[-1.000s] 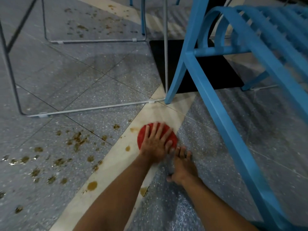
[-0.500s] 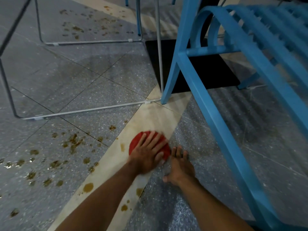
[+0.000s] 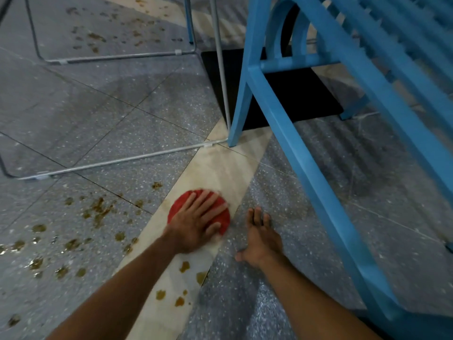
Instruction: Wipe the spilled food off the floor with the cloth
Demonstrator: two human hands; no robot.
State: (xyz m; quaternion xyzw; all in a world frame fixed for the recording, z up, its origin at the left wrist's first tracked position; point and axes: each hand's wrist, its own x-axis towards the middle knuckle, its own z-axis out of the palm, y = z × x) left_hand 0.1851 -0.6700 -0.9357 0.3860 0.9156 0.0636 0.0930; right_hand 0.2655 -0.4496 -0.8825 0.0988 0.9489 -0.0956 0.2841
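The left hand [image 3: 196,223] lies flat with fingers spread on the red cloth [image 3: 221,218], pressing it onto the pale stripe of the floor [image 3: 220,168]; it grips nothing, only bears down; to its left, brown spilled food [image 3: 98,211] dots the grey speckled tiles, and more spots sit on the stripe beside the left forearm; a thin metal frame [image 3: 117,160] runs along the floor farther back; just right of the cloth, apart from it, the right hand [image 3: 259,238] rests open and flat on the grey tile, fingers loosely together, holding nothing; at the far right stands a blue chair [image 3: 318,168], one leg touching the stripe, with a black mat [image 3: 299,94] behind it.
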